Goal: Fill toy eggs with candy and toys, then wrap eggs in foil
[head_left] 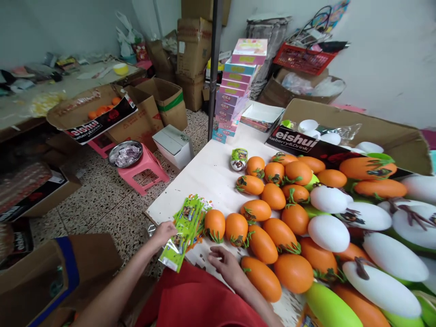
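Note:
My left hand (165,233) pinches the edge of a green printed plastic wrapper (173,253) with a clear lower end. Beneath and behind it lies a pile of similar green wrappers (189,211) at the table's left corner. My right hand (225,264) rests low over the table with nothing in it, fingers apart and slightly curled. Just beyond it sit an orange plastic egg (236,229) with green tendrils and another orange egg (214,224) touching the wrappers. A round green-wrapped piece (239,160) stands farther back.
Many orange, white and green eggs (328,232) crowd the table's right side. An open carton (344,131) of white shells stands behind them. Stacked small boxes (235,86) rise near a dark pole (214,68). Left on the floor, a pink stool (143,169) bears a metal bowl (112,156).

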Demonstrator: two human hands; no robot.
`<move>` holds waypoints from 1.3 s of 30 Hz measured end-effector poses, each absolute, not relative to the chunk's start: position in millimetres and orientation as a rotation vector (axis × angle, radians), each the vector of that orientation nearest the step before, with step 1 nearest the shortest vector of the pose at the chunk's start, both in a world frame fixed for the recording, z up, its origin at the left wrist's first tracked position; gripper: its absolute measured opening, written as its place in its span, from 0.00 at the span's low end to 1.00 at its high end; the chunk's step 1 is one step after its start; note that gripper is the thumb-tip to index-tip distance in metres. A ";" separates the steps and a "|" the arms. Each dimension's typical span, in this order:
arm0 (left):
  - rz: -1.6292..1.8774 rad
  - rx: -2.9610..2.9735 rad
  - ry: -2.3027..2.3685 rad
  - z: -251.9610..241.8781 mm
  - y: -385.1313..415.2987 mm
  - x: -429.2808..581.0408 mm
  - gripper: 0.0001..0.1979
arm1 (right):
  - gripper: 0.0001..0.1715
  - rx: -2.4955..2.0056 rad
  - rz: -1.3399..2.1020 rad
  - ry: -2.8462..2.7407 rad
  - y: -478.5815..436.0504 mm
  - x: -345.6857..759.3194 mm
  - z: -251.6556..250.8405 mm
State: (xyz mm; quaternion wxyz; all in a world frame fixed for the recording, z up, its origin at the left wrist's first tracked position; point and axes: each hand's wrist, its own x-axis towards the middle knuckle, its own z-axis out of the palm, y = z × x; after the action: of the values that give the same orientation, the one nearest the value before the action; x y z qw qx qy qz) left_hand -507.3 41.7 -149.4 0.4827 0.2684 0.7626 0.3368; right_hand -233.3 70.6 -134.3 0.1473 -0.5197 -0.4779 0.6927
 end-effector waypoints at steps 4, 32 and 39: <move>0.950 0.713 1.859 -169.8 55.5 -525.1 0.17 | 0.33 -1.580 1.932 -1.396 57.7 -226.9 -150.7; 1.139 0.697 1.921 -159.3 141.5 -584.9 0.17 | 0.39 -1.683 2.079 -0.990 37.0 -236.5 -157.7; 0.838 0.787 1.974 -178.8 136.5 -532.6 0.14 | 0.38 -1.682 2.135 -0.716 40.1 -265.2 -153.8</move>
State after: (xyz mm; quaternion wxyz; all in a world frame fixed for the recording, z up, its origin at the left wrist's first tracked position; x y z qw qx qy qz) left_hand -532.6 136.5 -178.8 0.4156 0.3132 0.7861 0.3337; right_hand -265.2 40.1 -153.8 0.1646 -0.5901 -0.2514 0.7493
